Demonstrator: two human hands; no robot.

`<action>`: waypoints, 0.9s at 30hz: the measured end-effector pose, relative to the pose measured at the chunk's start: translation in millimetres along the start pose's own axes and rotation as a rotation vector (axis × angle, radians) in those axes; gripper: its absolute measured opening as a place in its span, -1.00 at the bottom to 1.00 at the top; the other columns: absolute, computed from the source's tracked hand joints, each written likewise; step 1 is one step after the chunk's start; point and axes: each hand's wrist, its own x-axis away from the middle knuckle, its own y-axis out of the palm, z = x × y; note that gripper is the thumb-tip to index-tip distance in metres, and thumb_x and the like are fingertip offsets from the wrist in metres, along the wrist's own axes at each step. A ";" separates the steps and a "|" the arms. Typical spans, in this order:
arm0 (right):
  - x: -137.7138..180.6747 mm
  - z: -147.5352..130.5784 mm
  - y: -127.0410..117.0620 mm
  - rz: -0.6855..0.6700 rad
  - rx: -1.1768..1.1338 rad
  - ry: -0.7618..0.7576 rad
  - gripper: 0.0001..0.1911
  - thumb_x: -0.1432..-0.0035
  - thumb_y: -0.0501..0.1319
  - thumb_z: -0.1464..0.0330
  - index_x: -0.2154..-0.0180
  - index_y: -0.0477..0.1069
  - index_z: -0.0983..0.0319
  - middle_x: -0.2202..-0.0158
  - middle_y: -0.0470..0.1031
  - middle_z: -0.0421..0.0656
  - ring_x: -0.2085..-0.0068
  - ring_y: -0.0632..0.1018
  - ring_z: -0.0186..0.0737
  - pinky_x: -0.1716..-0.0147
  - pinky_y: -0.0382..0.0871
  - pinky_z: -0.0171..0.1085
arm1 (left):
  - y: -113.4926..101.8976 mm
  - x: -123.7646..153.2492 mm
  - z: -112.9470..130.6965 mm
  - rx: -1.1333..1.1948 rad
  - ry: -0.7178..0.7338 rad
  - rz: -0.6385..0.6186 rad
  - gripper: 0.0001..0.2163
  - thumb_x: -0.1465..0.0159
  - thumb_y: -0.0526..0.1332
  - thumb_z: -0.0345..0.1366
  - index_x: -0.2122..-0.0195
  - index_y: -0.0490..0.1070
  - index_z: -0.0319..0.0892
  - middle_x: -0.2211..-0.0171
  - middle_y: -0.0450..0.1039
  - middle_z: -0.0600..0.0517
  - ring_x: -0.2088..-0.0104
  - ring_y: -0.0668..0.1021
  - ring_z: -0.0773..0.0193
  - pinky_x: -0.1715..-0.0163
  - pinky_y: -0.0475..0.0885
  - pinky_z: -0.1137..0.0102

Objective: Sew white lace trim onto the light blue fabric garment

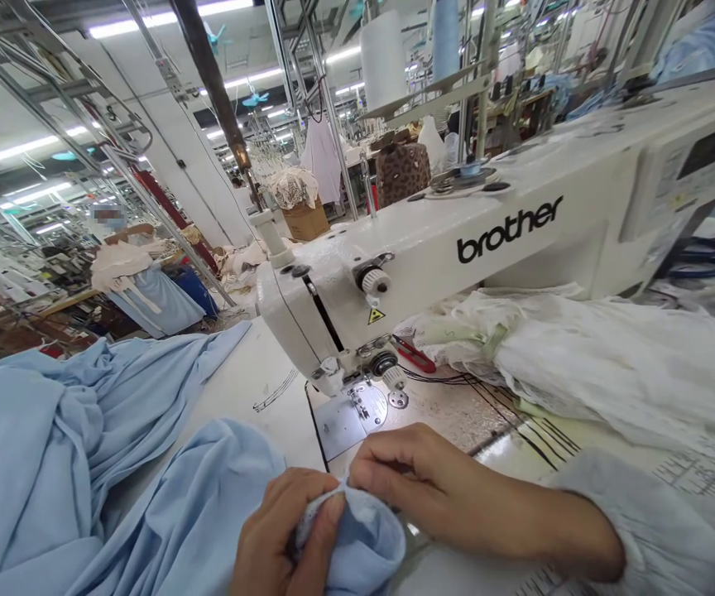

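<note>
The left hand [286, 530] pinches light blue fabric [367, 542] between thumb and fingers, and the right hand [438, 488] grips the same edge with fingertips drawn together, probably to keep its layers aligned. This lies just before the needle plate [333, 426]; more blue cloth [196, 497] rests leftward on the table [233, 372], seemingly so its weight does not drag

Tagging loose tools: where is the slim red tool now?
In the head view, slightly right of centre: the slim red tool lies beyond the right hand, between the white sewing machine's needle end and the crumpled sheer white fabric.
</note>
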 end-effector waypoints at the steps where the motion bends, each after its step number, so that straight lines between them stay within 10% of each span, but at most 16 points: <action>1: 0.1 -0.9 -0.8 0.022 0.015 -0.002 -0.71 -0.31 0.08 0.31 0.48 0.26 0.24 0.53 0.22 -0.29 0.47 0.26 -0.37 0.49 0.16 -0.37 | -0.8 -0.1 1.5 0.037 -0.049 -0.012 -0.89 -0.23 0.26 -0.17 0.41 0.53 0.01 0.43 0.52 0.16 0.41 0.52 0.30 0.31 0.37 0.47; 7: 5.8 -7.4 -5.2 0.017 0.075 -0.056 -0.80 -0.27 0.16 0.36 0.09 0.46 0.24 0.34 0.44 -0.19 0.38 0.46 -0.33 0.41 0.34 -0.38 | -1.1 0.9 7.5 0.193 -0.129 -0.062 -0.85 -0.23 0.27 -0.10 0.35 0.57 0.01 0.32 0.55 0.12 0.33 0.53 0.29 0.27 0.41 0.49; 17: 3.4 7.3 -6.6 0.128 0.380 -0.256 -0.85 -0.24 0.12 0.41 0.33 0.45 0.25 0.39 0.49 -0.13 0.36 0.46 -0.22 0.29 0.32 -0.25 | -19.3 -4.6 -5.7 -0.037 -0.070 0.048 -0.71 -0.37 0.05 -0.08 0.25 0.48 -0.12 0.22 0.55 -0.01 0.17 0.53 0.19 0.12 0.40 0.33; 21: 25.4 10.3 1.8 0.082 0.414 -0.274 -0.71 -0.39 0.02 0.28 0.07 0.45 0.25 0.20 0.54 -0.02 0.22 0.53 -0.13 0.21 0.38 -0.19 | -11.4 23.1 17.4 -0.097 0.012 -0.099 -0.79 -0.18 0.31 -0.22 0.16 0.52 -0.10 0.12 0.55 -0.02 0.13 0.56 0.14 0.08 0.45 0.29; 24: 47.0 21.7 18.4 -0.023 0.511 -0.324 -0.42 -0.18 0.31 0.14 -0.17 0.32 0.19 -0.06 0.45 0.05 -0.02 0.49 0.04 0.02 0.38 -0.09 | -8.4 48.8 34.6 -0.109 -0.002 -0.213 -0.68 -0.15 0.29 -0.46 0.07 0.49 -0.07 0.05 0.56 0.03 0.02 0.56 0.20 -0.03 0.42 0.35; 27: 68.0 33.8 36.4 -0.007 0.629 -0.299 -0.70 -0.21 0.25 0.29 0.00 0.46 0.05 0.16 0.55 -0.07 0.16 0.57 -0.03 0.18 0.47 -0.16 | -26.2 69.7 44.2 -0.140 -0.091 -0.220 -0.66 -0.17 0.32 -0.41 0.01 0.45 -0.09 -0.05 0.50 0.00 -0.04 0.52 0.22 -0.08 0.40 0.36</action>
